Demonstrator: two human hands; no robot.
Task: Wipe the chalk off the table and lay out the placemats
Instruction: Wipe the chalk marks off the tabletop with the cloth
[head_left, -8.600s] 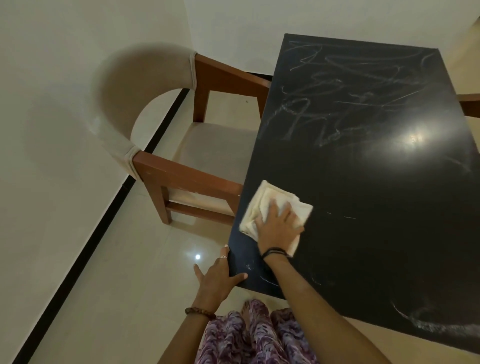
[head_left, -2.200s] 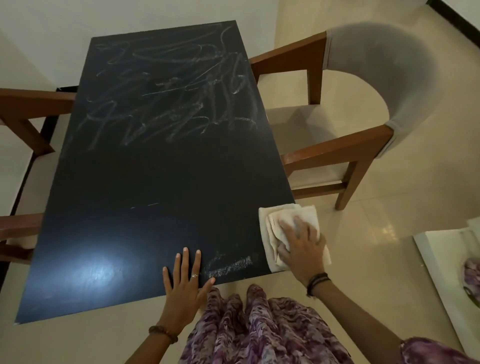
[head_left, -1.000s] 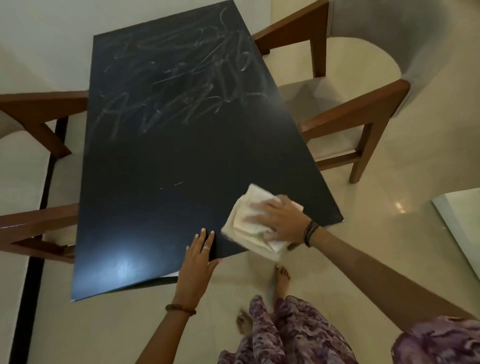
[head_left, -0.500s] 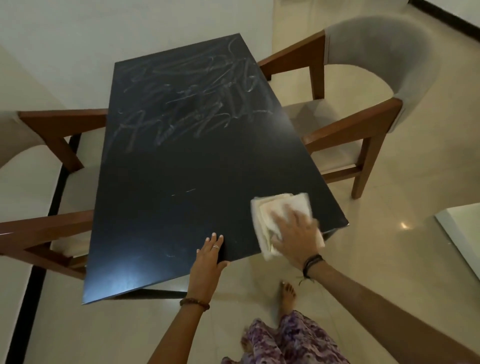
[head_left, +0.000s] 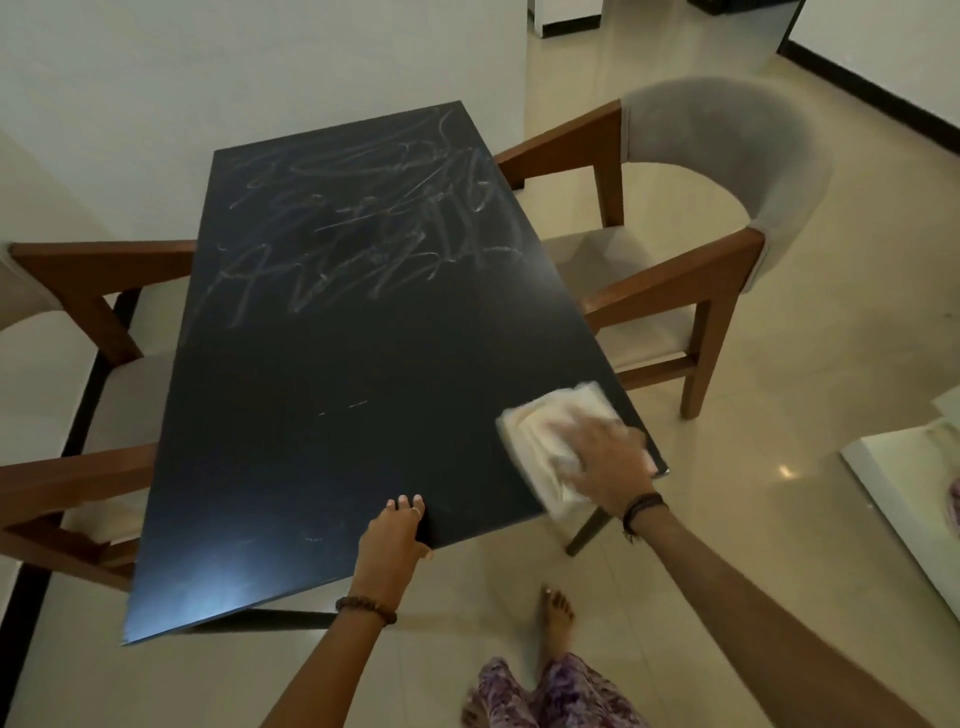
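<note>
While left hand (head_left: 393, 538) flat grips table (head_left: 311, 364) edge, right hand (head_left: 605, 462) flat presses cloth (head_left: 540, 431) at corner.

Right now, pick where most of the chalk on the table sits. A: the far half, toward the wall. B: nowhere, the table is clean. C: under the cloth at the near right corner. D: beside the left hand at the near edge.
A: the chalk scribbles cover the table's far half, while the near half around the cloth looks mostly wiped.
</note>
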